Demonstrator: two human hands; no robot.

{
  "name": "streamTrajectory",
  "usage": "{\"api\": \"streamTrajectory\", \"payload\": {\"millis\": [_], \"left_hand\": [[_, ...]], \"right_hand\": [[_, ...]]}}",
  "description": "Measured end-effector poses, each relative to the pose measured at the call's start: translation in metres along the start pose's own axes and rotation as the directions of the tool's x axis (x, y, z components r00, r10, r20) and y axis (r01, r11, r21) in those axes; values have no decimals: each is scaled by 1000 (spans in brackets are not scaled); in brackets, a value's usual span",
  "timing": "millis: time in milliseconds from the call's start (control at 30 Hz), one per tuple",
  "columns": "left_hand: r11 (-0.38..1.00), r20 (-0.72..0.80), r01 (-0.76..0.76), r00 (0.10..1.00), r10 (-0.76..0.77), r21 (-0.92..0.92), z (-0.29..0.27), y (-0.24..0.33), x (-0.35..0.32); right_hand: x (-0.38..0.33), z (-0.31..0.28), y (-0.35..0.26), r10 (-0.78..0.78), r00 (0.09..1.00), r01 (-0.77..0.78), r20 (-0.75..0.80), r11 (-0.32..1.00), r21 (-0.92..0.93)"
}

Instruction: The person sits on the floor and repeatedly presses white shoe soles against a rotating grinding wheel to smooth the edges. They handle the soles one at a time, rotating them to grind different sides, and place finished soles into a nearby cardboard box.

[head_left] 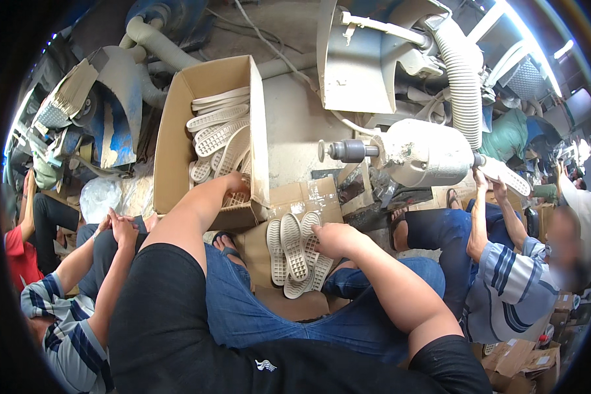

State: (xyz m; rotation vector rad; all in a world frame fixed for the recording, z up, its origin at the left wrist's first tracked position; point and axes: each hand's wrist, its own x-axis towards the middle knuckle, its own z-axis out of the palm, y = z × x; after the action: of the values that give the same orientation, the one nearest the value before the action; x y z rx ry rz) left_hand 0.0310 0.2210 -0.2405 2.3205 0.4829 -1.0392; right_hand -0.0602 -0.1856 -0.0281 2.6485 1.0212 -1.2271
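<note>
My left hand (pixel 234 186) reaches into a tall cardboard box (pixel 207 72), its fingers curled at a pale shoe sole (pixel 235 199) with a waffle-patterned face. Those fingertips are partly hidden. More cream soles (pixel 222 117) lie heaped inside the box. Between my knees, several soles (pixel 293 246) rest in an overlapping pile, grid sides showing. My right hand (pixel 335 240) is at the right of this pile, closed at the edge of the rightmost upper sole (pixel 310 230). Its far fingers are hidden behind the hand.
A dusty motor (pixel 420 152) with a spindle stands ahead right, below a metal hood (pixel 358 72) and ribbed hose (pixel 459 79). At right a person (pixel 512 262) holds a sole against its far end. Another person (pixel 72 295) sits close at left. Flattened cardboard (pixel 308 196) covers the floor ahead.
</note>
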Motion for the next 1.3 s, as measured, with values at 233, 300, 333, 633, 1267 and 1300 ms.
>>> {"api": "streamTrajectory", "payload": {"millis": [233,300,333,633,1267,1300], "left_hand": [[997,-108,-9,994,1,-73,-9,-18,-16],[970,-143,-32,990,-3,-241,-12,-22,-28],[982,-198,7,979,-45,-187,-14,-19,-31],[434,-603,-515,793,-87,-739,-104,43,-155],[-324,-269,-155,900,344,-933,48,203,-271],[-321,-248,-136,908,338,-937,46,209,-268]], "right_hand": [[13,-14,-3,28,999,-27,44,999,-21],[16,-19,-11,-35,999,35,-28,999,-3],[17,-20,-15,-75,993,77,-96,997,14],[-14,-24,-11,-141,974,149,-175,988,30],[-68,-47,-12,-126,962,186,-242,-346,920],[-67,-48,-12,-114,959,203,-259,-362,910]]}}
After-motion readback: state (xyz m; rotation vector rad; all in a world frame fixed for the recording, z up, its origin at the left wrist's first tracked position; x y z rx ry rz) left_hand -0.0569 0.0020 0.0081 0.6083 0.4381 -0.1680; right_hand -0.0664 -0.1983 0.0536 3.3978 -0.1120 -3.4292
